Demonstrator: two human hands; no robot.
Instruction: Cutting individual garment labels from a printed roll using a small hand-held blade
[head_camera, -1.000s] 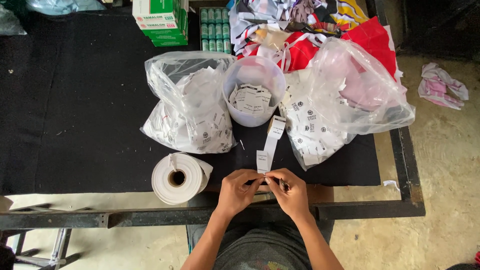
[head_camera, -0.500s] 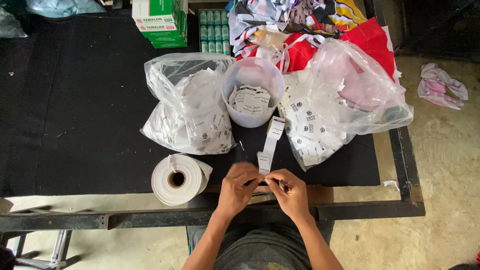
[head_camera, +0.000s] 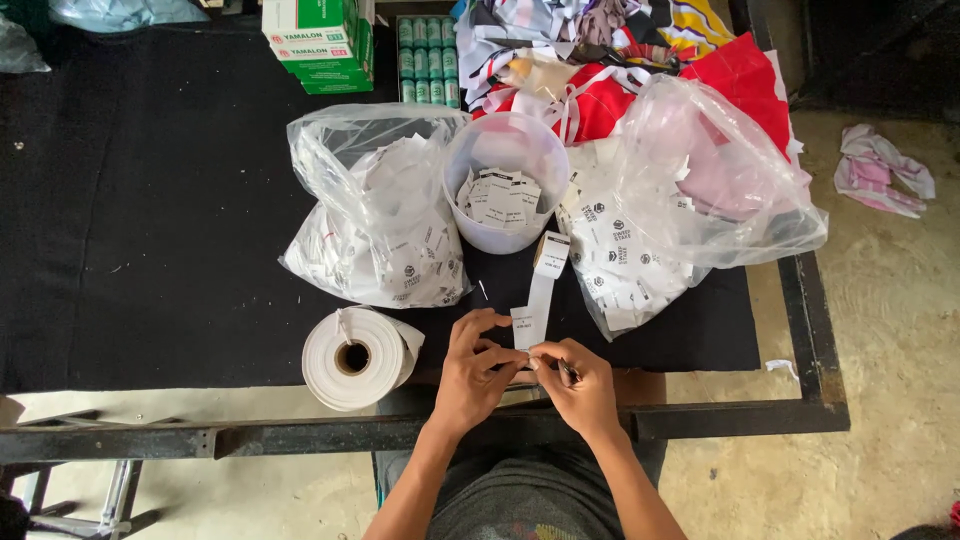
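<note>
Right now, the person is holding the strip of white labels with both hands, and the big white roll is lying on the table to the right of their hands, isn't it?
Not quite. The head view shows both hands, left hand and right hand, holding the strip of white labels, but the big white roll lies on the table to the left of the hands, not the right.

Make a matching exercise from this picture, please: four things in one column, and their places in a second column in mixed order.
Things:
1. white tape roll
2. round plastic tub
3. green and white box
4. strip of labels

Places:
A. at the far edge of the table
B. pinched between the left hand and the right hand
C. between two clear bags of labels
D. at the near edge, left of the hands

Pairs: 1-D, 2-C, 3-A, 4-B
</note>
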